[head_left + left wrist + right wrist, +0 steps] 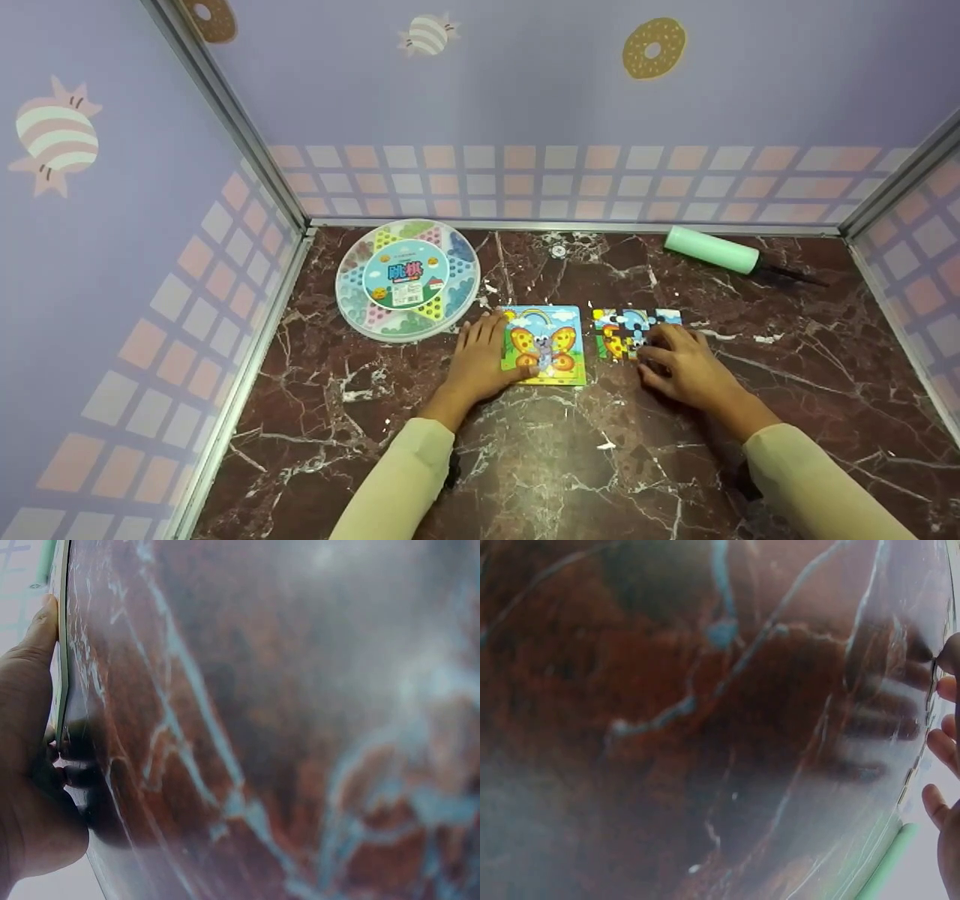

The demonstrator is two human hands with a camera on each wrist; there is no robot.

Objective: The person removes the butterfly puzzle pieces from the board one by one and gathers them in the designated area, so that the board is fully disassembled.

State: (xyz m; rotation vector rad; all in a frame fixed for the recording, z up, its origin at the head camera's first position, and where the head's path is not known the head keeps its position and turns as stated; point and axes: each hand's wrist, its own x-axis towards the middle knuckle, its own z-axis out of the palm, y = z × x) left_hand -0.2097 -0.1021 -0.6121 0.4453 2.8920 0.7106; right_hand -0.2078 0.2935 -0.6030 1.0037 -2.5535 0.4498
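Two forearms in pale sleeves (814,472) reach forward over the marble-patterned counter (555,457), a broad stretch of its surface showing between them. The left hand (480,356) lies palm down with relaxed, extended fingers along the left edge of the butterfly picture board (551,330), its thumb resting across the board's near part; it is not clenched. The right hand (690,367) bends its fingers down onto the jigsaw pieces (615,345), fingertips touching them; whether it pinches one I cannot tell.

The board sits between the hands, just beside the left. It is nearly square, with no clear long axis; its butterfly stands upright, rainbow toward the far side. A narrow strip of counter separates it from the pieces, whose cluster runs longer from left to right, partly hidden under the right hand.

Beyond the left hand lies a round Chinese checkers set (465,281). Beyond the right, a mint-green pump (711,250) slants, its black rod pointing rightward and slightly nearer. The patterned back wall (540,112) rises at the counter's far edge.
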